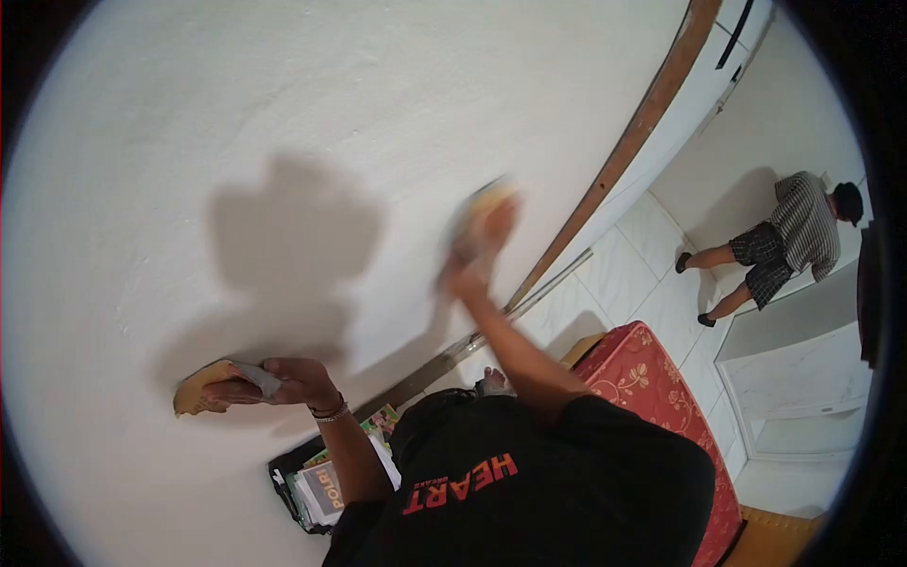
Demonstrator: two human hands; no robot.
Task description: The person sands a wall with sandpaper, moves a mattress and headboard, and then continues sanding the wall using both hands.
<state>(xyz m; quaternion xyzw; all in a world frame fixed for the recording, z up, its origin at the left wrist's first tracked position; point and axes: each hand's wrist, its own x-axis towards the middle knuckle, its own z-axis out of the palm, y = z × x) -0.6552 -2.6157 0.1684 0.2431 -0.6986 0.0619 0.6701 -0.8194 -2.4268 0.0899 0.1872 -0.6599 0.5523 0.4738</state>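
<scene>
My left hand (295,380) is at the white wall (170,123), its fingers closed around a torn, bent piece of sandpaper (196,389). The sheet shows yellowish on one face and grey on the other. Higher up and further right, my right hand (480,248) is smeared by motion close to the wall's surface. It holds a yellowish and grey piece, which looks like a second sheet of sandpaper (493,197); its edges are blurred. Shadows of my head and arms fall on the wall.
A brown wooden strip (614,175) edges the wall. Beneath me are a box of books and papers (316,491) and a red flowered mattress (642,378). Across the white tiled floor (624,274), another person (789,236) in a cap faces the far wall.
</scene>
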